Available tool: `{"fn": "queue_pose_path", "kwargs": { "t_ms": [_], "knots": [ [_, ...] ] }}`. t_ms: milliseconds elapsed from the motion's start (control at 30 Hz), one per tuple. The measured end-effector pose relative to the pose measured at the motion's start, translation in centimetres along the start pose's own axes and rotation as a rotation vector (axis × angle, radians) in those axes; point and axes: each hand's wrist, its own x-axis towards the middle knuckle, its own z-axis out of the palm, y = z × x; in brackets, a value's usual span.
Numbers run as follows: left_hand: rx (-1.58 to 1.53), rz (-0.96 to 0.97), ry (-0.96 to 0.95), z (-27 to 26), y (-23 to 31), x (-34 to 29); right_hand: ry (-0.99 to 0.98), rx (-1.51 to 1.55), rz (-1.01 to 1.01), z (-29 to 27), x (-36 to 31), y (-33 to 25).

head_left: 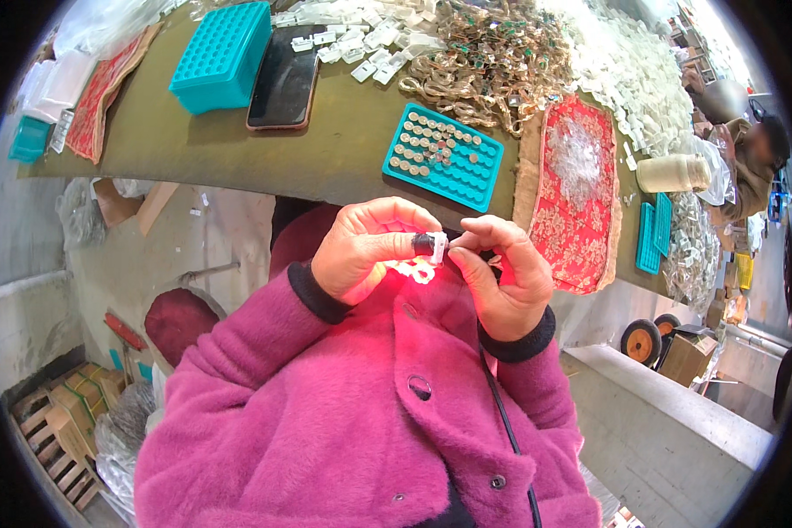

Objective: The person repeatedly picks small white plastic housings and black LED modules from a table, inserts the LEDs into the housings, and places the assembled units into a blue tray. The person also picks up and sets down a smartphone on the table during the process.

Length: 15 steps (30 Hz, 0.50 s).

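In front of my chest, my left hand [368,251] is closed, pinching a small white plastic piece [439,248] between thumb and fingers. A black band wraps the tip of the left thumb. Under these fingers hangs a pale looped strand [421,271], lit reddish. My right hand [509,277] is pinched close against the right side of the white piece; what its fingertips hold is too small to tell. Just beyond the hands, a teal tray [475,183] carries rows of small round metallic discs [420,143], with several round hollows bare on its right side.
The green table [343,158] holds a teal perforated block [224,57], a phone [283,79], white plastic pieces [383,63] and a heap of brownish cords [493,62]. At right lie a red patterned cloth [581,238], a pale jar [673,173] and teal racks [654,231]. Another person [752,167] sits far right.
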Motion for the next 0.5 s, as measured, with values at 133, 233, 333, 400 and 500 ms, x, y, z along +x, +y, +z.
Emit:
{"fn": "queue_pose_path", "kwargs": {
  "t_ms": [133, 233, 333, 400, 500],
  "knots": [
    [-0.014, -0.042, -0.009, -0.1, 0.3, -0.1, -0.041, -0.159, -0.12, 0.0, 0.7, -0.4],
    [0.047, -0.03, 0.008, -0.1, 0.5, -0.1, -0.075, -0.282, -0.275, -0.1, 1.6, -0.7],
    [0.16, -0.001, 0.012, 0.0, 0.5, -0.1, -0.126, -0.393, -0.404, -0.4, 2.3, -1.1],
    [0.188, 0.011, 0.005, 0.0, 0.4, -0.2, -0.162, -0.442, -0.416, -0.3, 2.5, -1.3],
    [0.138, 0.025, 0.0, 0.0, 0.3, -0.1, -0.105, -0.381, -0.398, 0.3, 2.5, -1.2]
  ]
}}
